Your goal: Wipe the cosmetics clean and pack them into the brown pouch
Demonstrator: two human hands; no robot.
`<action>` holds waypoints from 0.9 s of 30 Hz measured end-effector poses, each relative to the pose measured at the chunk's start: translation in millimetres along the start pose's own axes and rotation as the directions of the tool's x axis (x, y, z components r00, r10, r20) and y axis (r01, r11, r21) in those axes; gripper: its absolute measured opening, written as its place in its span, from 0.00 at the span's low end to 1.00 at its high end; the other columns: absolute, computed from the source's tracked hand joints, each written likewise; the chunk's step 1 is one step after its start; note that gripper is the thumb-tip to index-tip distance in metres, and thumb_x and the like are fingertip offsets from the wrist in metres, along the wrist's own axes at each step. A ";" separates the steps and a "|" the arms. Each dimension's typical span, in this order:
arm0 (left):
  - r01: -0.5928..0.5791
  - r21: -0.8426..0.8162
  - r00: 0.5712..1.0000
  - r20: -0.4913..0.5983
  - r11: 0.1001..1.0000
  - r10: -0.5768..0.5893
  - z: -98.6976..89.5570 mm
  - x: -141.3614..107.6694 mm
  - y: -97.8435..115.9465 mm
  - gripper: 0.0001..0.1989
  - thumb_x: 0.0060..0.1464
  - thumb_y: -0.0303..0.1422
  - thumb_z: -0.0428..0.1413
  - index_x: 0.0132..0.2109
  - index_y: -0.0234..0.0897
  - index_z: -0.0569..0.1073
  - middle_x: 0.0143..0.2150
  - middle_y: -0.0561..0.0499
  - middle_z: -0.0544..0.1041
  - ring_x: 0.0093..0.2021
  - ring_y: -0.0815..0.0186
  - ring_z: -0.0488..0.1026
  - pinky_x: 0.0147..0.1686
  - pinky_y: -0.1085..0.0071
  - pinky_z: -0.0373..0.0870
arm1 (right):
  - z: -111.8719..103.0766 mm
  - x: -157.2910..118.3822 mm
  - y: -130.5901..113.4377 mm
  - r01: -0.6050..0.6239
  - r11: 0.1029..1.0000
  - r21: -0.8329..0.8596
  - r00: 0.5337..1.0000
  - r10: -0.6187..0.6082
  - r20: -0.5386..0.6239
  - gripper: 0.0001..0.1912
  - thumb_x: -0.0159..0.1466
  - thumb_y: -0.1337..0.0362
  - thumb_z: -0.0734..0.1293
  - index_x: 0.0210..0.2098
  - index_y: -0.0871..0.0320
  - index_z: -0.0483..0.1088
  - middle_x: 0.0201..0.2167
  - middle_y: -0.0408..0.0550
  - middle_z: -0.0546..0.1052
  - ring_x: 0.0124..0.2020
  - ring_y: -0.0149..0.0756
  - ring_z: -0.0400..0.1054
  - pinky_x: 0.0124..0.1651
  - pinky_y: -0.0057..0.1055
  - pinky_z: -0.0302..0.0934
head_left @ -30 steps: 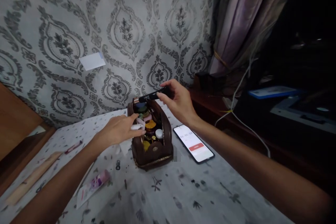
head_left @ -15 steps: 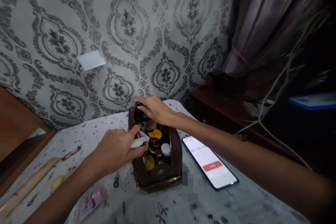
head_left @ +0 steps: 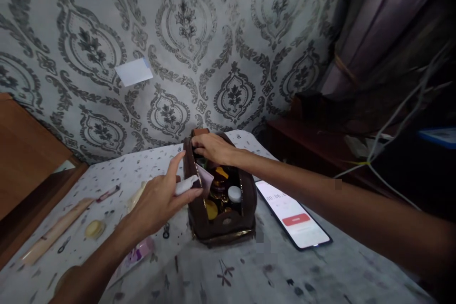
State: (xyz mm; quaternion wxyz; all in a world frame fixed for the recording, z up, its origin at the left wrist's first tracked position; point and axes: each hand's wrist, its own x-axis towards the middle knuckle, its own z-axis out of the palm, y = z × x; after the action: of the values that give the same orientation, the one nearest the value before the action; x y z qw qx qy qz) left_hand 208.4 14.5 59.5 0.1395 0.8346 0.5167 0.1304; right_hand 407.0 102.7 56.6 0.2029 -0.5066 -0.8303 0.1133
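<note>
An unzipped dark brown toiletry bag [head_left: 223, 232] stands on the bed with its gold zip spread wide. My left hand [head_left: 156, 194] is at its left side, index finger raised, with a small white tube [head_left: 185, 184] held along the thumb. Inside the bag are a pale pink packet [head_left: 204, 179], a jar with an orange-yellow top [head_left: 221, 172], a white-capped bottle [head_left: 234, 194] and a round yellow lid [head_left: 211, 210]. My right hand [head_left: 213, 148] reaches into the bag's far end. Its fingers are curled and their tips hidden, so what they grip cannot be made out.
Right of the bag lies a phone [head_left: 295, 218] showing a timer. To the left are a long beige tube [head_left: 59, 230], a small yellowish jar [head_left: 94, 229] and a purple-and-white tube [head_left: 138, 251]. The patterned wall [head_left: 185, 19] rises behind; a white cable [head_left: 374, 145] hangs at right.
My right hand has lowered into the bag with the small dark item it held, now out of sight. My left index finger has lifted, and the pink packet is now apart from that hand.
</note>
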 end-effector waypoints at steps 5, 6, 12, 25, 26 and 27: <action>0.132 -0.144 0.991 -0.001 0.981 -0.134 9.3 -29.2 -27.5 0.42 0.59 0.54 0.51 0.73 0.40 0.48 0.23 0.53 0.72 0.57 0.45 0.75 0.43 0.61 0.71 | -1.2 1.8 6.1 0.121 0.980 0.156 0.993 -0.121 -0.008 0.07 0.62 0.72 0.65 0.31 0.60 0.76 0.26 0.40 0.75 0.30 0.30 0.66 0.35 0.25 0.55; 0.158 -0.156 0.987 0.009 0.975 -0.158 11.0 -35.9 -33.5 0.42 0.59 0.54 0.51 0.72 0.40 0.49 0.27 0.50 0.74 0.58 0.44 0.74 0.43 0.61 0.71 | -1.1 1.7 6.9 0.150 0.975 0.165 0.989 -0.150 -0.011 0.08 0.61 0.72 0.65 0.29 0.59 0.76 0.24 0.39 0.74 0.28 0.29 0.66 0.35 0.25 0.55; 0.280 -0.167 0.960 0.054 0.945 -0.274 17.4 -79.1 -67.4 0.41 0.60 0.56 0.49 0.72 0.40 0.49 0.40 0.41 0.79 0.59 0.43 0.73 0.46 0.55 0.72 | -1.0 -2.7 6.2 0.218 0.965 0.148 0.975 -0.222 0.010 0.09 0.60 0.72 0.64 0.27 0.57 0.76 0.19 0.38 0.71 0.22 0.28 0.63 0.32 0.26 0.55; 0.454 -0.318 0.890 0.108 0.832 -0.444 20.4 -154.4 -113.4 0.37 0.61 0.58 0.47 0.70 0.46 0.55 0.61 0.37 0.71 0.62 0.45 0.69 0.52 0.56 0.72 | -6.7 8.2 -4.8 0.074 0.984 0.160 0.974 -0.106 0.201 0.13 0.60 0.77 0.63 0.32 0.67 0.81 0.24 0.43 0.79 0.26 0.24 0.67 0.35 0.25 0.55; 0.455 -0.315 0.889 0.113 0.833 -0.443 20.5 -156.4 -115.6 0.36 0.61 0.58 0.47 0.70 0.47 0.56 0.61 0.37 0.71 0.62 0.45 0.69 0.52 0.55 0.71 | -8.6 8.6 -6.1 0.057 0.984 0.166 0.976 -0.089 0.197 0.12 0.59 0.77 0.64 0.31 0.68 0.81 0.24 0.42 0.78 0.25 0.23 0.66 0.34 0.24 0.55; 0.457 -0.311 0.889 0.120 0.833 -0.443 20.9 -158.1 -117.9 0.36 0.61 0.58 0.47 0.69 0.47 0.57 0.61 0.38 0.71 0.63 0.45 0.69 0.53 0.55 0.71 | -10.1 10.0 -6.5 0.038 0.985 0.167 0.982 -0.068 0.178 0.10 0.58 0.77 0.65 0.30 0.68 0.81 0.22 0.41 0.78 0.25 0.21 0.66 0.32 0.23 0.54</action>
State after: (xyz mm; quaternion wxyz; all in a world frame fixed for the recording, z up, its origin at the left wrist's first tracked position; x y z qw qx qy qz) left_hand 50.3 -79.3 -14.8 0.3155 0.6567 0.6659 0.1608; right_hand 402.4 108.4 70.4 0.1694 -0.4535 -0.8466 0.2211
